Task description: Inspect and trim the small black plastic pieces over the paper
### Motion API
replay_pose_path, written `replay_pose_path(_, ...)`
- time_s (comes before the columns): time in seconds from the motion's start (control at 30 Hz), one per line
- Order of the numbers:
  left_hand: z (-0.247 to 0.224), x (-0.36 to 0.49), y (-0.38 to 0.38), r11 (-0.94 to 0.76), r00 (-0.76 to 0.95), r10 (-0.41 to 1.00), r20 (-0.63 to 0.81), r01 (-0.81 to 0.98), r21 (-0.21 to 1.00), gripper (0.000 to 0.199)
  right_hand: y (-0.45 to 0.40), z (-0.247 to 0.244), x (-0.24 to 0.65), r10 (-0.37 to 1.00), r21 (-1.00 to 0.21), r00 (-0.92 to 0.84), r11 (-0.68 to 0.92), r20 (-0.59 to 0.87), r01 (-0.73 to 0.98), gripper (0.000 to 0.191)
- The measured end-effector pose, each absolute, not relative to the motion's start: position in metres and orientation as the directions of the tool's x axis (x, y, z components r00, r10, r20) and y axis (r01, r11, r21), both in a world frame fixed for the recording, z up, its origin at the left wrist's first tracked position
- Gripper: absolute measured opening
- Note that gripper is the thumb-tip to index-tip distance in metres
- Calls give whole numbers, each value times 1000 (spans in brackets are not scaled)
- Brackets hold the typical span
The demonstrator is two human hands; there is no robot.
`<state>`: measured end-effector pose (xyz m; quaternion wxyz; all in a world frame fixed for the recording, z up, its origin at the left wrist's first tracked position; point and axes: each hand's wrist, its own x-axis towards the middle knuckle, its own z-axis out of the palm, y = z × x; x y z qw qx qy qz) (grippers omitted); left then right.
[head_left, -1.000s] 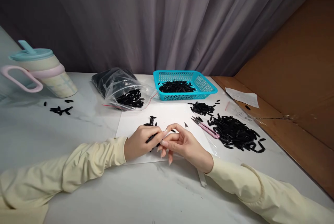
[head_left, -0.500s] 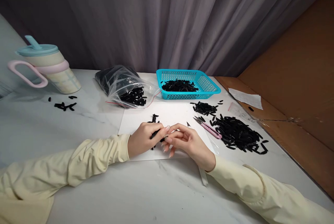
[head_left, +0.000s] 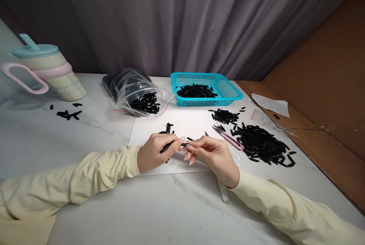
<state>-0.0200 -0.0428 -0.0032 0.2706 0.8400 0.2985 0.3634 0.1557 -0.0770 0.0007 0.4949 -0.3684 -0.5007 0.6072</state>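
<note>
Over a white sheet [head_left: 185, 121], my left hand [head_left: 156, 149] and my right hand [head_left: 219, 157] meet fingertip to fingertip. Thumb and forefinger of each pinch a small slim black piece [head_left: 184, 144] between them, mostly covered by the fingers. More black pieces show in the curl of my left hand. Beyond and partly under that hand lies a loose cluster of black pieces [head_left: 169, 127] on the sheet. The slender pointed tool [head_left: 223, 191] lies partly beneath my right hand, its dark tip and pale handle end showing. To the right are pink thread snips [head_left: 232, 141].
A big heap of black pieces [head_left: 262, 144] and a smaller pile [head_left: 224, 116] lie right. Behind stand a blue basket [head_left: 209, 103] and an open zip bag [head_left: 119, 85], both holding black pieces. At left are a straw tumbler [head_left: 64, 81] and several scattered pieces [head_left: 68, 114].
My right hand has shifted slightly right, its fingertips drawing apart from my left hand's, so the black piece shows between them. A piece on the sheet behind is now visible.
</note>
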Motion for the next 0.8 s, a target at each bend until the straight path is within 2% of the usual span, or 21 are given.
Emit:
replay_pose_path(0.1,-1,-20,-45,-601,547,747,377,315,734,31,-79,0,155,973,-983,-225,1,42,-182,12)
replay_pose_path(0.23,3,-19,-46,-402,510,837,199,326,855,35,-80,0,154,978,-990,-210,-13,17,-141,15)
replay_pose_path(0.37,8,-18,-45,-238,505,861,63,289,927,37,-81,-1,154,979,-995,-203,-5,15,-97,18)
replay_pose_path(0.5,8,-19,-46,-185,518,855,21,269,945,38,-82,-1,154,975,-997,-216,46,58,-60,17)
replay_pose_path(0.8,8,-19,-46,-180,535,844,17,254,950,38,-86,1,155,967,-985,-210,162,148,54,16)
